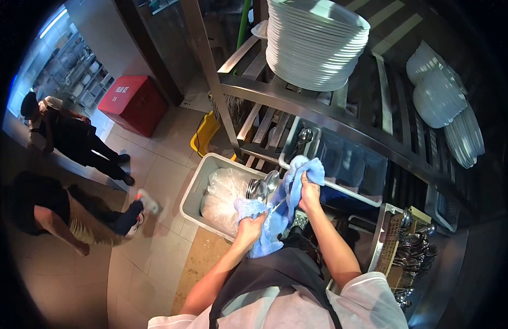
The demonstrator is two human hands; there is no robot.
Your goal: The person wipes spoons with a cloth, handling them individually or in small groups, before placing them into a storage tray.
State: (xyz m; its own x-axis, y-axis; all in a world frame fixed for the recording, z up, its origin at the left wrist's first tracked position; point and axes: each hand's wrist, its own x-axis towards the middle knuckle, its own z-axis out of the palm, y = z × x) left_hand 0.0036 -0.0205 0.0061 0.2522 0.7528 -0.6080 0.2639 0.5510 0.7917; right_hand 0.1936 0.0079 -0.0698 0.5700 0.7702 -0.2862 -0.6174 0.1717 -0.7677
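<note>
A light blue cloth (275,222) hangs between my hands in front of my dark apron. My left hand (251,229) is closed round one part of it, beside several metal spoons whose bowls stick out past the cloth. My right hand (309,193) grips the cloth's upper right part. The spoons (258,188) lie at the cloth's upper left, over a grey bin (189,204); whether my left hand also holds their handles is hidden. Inside the bin is a clear plastic bag (221,200).
A metal rack (320,112) holds stacked white plates (314,49), bowls (438,98) and a cutlery tub (353,164). Cutlery baskets (390,247) stand at right. Two people (67,131) (51,214) are at left, near a red box (134,104). A yellow bucket (203,134) is behind the bin.
</note>
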